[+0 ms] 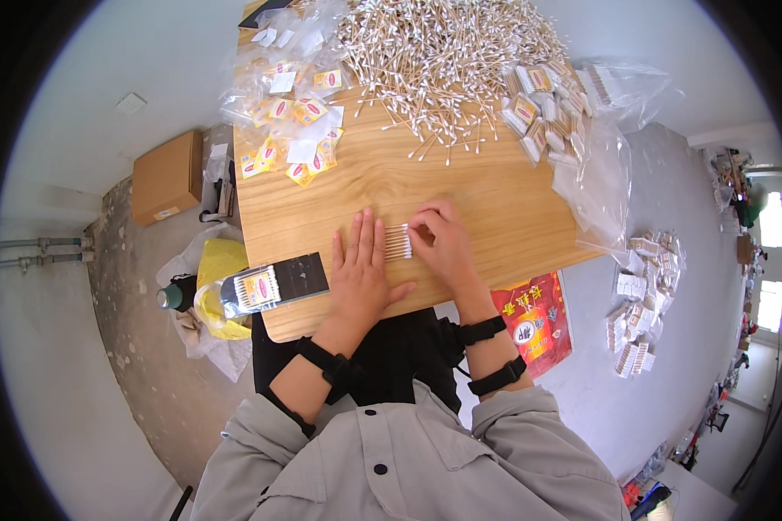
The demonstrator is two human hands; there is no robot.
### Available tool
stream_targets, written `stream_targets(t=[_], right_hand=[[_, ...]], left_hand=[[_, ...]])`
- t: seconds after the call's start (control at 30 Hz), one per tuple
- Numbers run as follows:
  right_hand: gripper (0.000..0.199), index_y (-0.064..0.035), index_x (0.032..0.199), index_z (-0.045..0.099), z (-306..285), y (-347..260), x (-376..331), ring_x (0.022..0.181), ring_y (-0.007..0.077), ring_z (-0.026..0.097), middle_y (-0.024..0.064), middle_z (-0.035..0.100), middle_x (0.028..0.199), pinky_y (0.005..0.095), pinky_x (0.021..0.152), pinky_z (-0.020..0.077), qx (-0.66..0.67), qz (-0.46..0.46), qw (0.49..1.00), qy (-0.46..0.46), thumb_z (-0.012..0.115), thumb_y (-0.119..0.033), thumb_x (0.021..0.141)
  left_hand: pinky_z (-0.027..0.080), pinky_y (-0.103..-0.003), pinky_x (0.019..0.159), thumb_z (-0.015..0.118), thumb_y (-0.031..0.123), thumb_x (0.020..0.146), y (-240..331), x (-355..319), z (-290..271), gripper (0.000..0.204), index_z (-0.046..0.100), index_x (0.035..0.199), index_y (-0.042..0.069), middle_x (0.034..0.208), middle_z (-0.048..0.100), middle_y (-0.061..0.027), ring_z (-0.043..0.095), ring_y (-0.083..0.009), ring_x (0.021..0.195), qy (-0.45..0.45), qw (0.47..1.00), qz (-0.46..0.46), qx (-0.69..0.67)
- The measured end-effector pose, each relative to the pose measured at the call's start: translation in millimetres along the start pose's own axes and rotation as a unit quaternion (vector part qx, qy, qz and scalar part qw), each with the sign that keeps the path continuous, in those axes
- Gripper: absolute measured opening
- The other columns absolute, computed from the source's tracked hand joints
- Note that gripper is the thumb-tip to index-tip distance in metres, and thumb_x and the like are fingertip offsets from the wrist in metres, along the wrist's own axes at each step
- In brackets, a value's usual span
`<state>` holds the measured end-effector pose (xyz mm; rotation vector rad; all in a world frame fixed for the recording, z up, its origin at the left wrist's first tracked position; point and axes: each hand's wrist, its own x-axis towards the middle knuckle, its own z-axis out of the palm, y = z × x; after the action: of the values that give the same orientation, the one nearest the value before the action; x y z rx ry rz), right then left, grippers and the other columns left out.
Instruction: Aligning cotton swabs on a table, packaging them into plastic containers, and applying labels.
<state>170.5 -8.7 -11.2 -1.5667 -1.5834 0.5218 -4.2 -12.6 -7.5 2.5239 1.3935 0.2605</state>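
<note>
A short row of cotton swabs (pixel 398 244) lies side by side on the wooden table, between my two hands. My left hand (pixel 361 271) rests flat with its fingers stretched, at the left ends of the row; its fingers cover part of those ends. At the right ends, my right hand (pixel 441 247) is closed in a pinch, with thumb and forefinger on the white tip of a cotton swab near the far side of the row. The remaining fingers are curled.
A filled swab packet (pixel 256 288) lies on a black board (pixel 302 276) by the left hand. Farther off are yellow printed cards (pixel 308 110), a heap of loose swabs (pixel 447 61) and stacked swab bundles (pixel 543 108) with clear bags. More packets (pixel 639 304) lie on the floor at right.
</note>
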Motion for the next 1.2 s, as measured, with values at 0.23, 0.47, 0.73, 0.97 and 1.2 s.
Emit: stream_targets(t=[0.23, 0.47, 0.73, 0.97, 1.2], right_hand=[[0.013, -0.0049, 0.084, 0.063, 0, 2, -3, 0.09, 0.028, 0.059, 0.0097, 0.058, 0.099, 0.0352, 0.073, 0.0504, -0.018, -0.048, 0.998, 0.032, 0.073, -0.006, 0.075], [0.014, -0.0043, 0.09, 0.065, 5, -5, 7, 0.086, 0.029, 0.061, 0.0119, 0.059, 0.095, 0.0353, 0.073, 0.0505, -0.018, 0.037, 0.998, 0.037, 0.071, -0.01, 0.08], [0.022, -0.0092, 0.104, 0.064, 13, -2, 79, 0.082, 0.0286, 0.062, 0.0128, 0.057, 0.096, 0.0401, 0.069, 0.0495, -0.127, 0.11, 0.977, 0.132, 0.069, -0.018, 0.084], [0.017, -0.008, 0.097, 0.064, 16, 23, 77, 0.074, 0.0253, 0.062, 0.0107, 0.057, 0.085, 0.0346, 0.065, 0.0512, -0.188, 0.068, 0.973, 0.114, 0.07, -0.013, 0.082], [0.015, -0.0088, 0.086, 0.068, 13, 20, 26, 0.07, 0.027, 0.06, 0.0104, 0.059, 0.081, 0.0382, 0.06, 0.0482, -0.027, 0.064, 0.992, 0.108, 0.068, 0.001, 0.075]], left_hand=[[0.012, -0.051, 0.118, 0.069, 0.064, 0.069, 1, 1, -2, 0.113, 0.023, 0.149, -0.003, 0.158, 0.018, -0.0169, 0.014, -0.029, 0.148, 0.003, 1.0, 0.002, -0.008], [0.012, -0.05, 0.118, 0.068, 0.061, 0.073, 0, 1, -2, 0.107, 0.024, 0.148, -0.003, 0.158, 0.018, -0.0173, 0.015, -0.029, 0.148, 0.003, 1.0, 0.002, -0.007], [0.013, -0.052, 0.117, 0.068, 0.049, 0.078, 3, 1, -13, 0.098, 0.024, 0.147, -0.005, 0.156, 0.022, -0.0201, 0.018, -0.0334, 0.146, -0.008, 1.0, 0.012, -0.023], [0.013, -0.052, 0.117, 0.068, 0.048, 0.078, 3, 1, -6, 0.097, 0.025, 0.146, -0.006, 0.156, 0.022, -0.0204, 0.018, -0.0334, 0.146, 0.016, 0.999, 0.015, -0.046], [0.016, -0.052, 0.116, 0.067, 0.051, 0.077, 0, 0, -3, 0.097, 0.028, 0.145, -0.007, 0.155, 0.024, -0.0214, 0.02, -0.034, 0.146, 0.039, 0.999, 0.021, -0.031]])
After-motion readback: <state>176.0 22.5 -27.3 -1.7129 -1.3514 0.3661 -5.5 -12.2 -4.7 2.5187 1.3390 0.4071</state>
